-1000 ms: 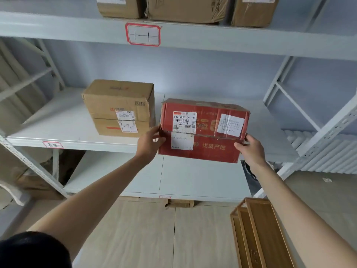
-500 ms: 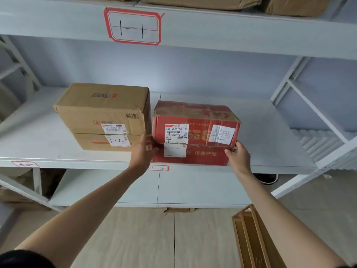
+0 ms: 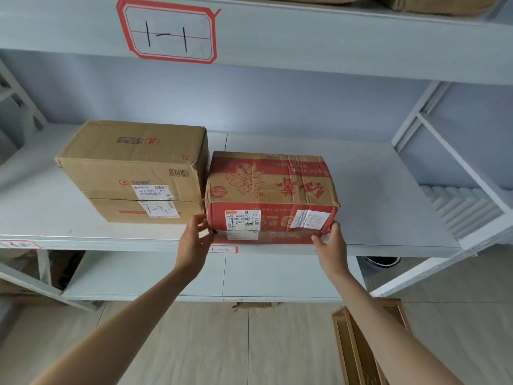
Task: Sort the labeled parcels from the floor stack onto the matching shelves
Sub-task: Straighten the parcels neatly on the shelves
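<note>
Two cardboard parcels sit side by side on the white metal shelf (image 3: 374, 190) in front of me. Between my hands is the red-and-brown printed carton (image 3: 270, 195), resting near the shelf's front edge. My left hand (image 3: 194, 240) touches its lower left corner with fingers loosely spread, and my right hand (image 3: 331, 245) holds its lower right corner, thumb up against the front face; whether those fingers curl underneath I cannot tell. Its white shipping label reads "642 M003-00 181" with a handwritten mark across it that I cannot make out. Just beyond my left hand stands the plain brown cardboard box (image 3: 133, 170), printed "HENGAN" upside down, labelled "507 P804 304" and hand-marked "1-2". Below my left thumb, a small red-bordered tag (image 3: 223, 249) on the shelf edge reads "1-2". Above both hands, a large red-bordered tag (image 3: 168, 33) on the upper shelf reads "1-1".
</note>
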